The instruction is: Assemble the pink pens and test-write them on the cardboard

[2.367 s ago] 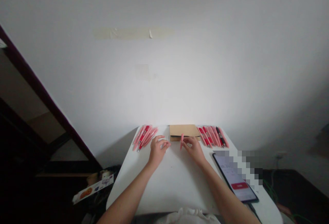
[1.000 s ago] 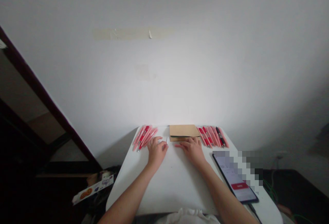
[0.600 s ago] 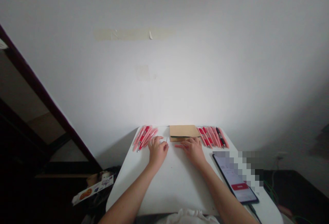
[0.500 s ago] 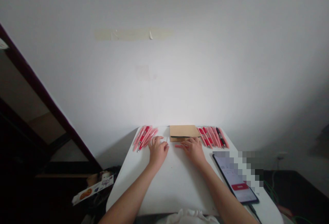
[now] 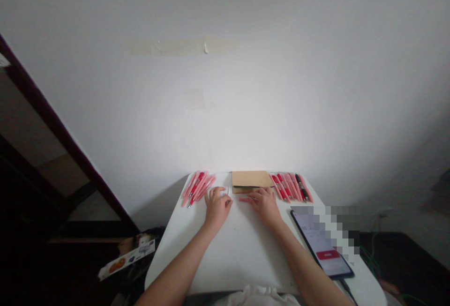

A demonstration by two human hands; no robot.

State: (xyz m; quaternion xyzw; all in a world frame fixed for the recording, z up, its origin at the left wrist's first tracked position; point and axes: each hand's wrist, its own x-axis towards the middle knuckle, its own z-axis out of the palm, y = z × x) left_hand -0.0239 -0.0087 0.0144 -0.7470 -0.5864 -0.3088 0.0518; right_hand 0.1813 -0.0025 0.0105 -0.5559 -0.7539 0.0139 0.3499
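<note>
On the white table, my left hand (image 5: 217, 208) is curled, thumb and fingers close together around a thin whitish stick (image 5: 229, 191) whose kind is too small to make out. My right hand (image 5: 264, 205) is closed on a short pink pen part (image 5: 243, 199), its tip poking out leftward from the fingers. The hands are a small gap apart. A pile of pink and red pens (image 5: 198, 186) lies just beyond my left hand. More pens (image 5: 291, 187), pink, red and one black, lie in a row to the right of my right hand.
Behind my right hand sits a brown cardboard box (image 5: 251, 178) against the wall. A phone (image 5: 321, 245) with a cable lies at the table's right edge. Left of the table, a printed strip (image 5: 128, 260) rests on clutter.
My left hand has shifted very slightly to the right. The right hand, the pens and the box stay where they were.
</note>
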